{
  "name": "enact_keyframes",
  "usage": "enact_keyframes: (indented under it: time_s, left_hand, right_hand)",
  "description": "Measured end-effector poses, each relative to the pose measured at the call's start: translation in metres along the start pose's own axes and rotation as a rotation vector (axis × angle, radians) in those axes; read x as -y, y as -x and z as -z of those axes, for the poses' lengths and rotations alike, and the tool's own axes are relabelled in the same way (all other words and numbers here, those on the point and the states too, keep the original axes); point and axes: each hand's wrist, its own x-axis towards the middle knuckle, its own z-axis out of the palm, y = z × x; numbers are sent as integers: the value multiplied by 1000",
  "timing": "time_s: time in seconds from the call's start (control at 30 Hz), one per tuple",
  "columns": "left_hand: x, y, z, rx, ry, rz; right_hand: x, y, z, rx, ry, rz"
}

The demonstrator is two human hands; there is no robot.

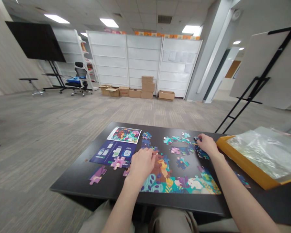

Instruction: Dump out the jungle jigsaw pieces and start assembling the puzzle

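Note:
My left hand (142,162) lies over the left part of a partly joined jigsaw puzzle (163,168), its fingertips on the brown bear area. Its fingers look loosely stretched, with nothing visible in them. At the far right of the loose pieces, my right hand (208,145) pinches a dark puzzle piece (196,138) between thumb and fingers. Just below that hand lie dark blue pieces (203,154). Joined teal pieces (181,139) and a purple piece (175,150) are left of it. Pink pieces (118,162) rest near my left hand.
A picture sheet (138,132) and a purple leaflet (99,156) lie at the table's left. On the right stands a yellow box (247,163) with clear plastic wrap (269,152) in it. The black table (80,179) has its front edge by my knees.

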Motion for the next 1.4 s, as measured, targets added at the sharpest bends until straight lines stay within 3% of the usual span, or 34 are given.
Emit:
enact_keyframes:
  time_s: [0.47,0.73,0.97,1.3,1.4]
  left_hand:
    - [5,2,4,45,-21,3]
    - [8,3,2,36,-42,-5]
    - [5,-1,1,47,-31,0]
    - [6,1,-1,45,-23,-11]
    - [4,0,1,56,-24,-3]
  right_hand:
    - [-15,-6,-8,61,-4,70]
    - [-23,-9,0,60,-99,24]
    - [-28,-3,6,40,-58,-109]
    - [-21,-2,5,45,-57,-14]
    - [-8,-1,5,-32,-90,124]
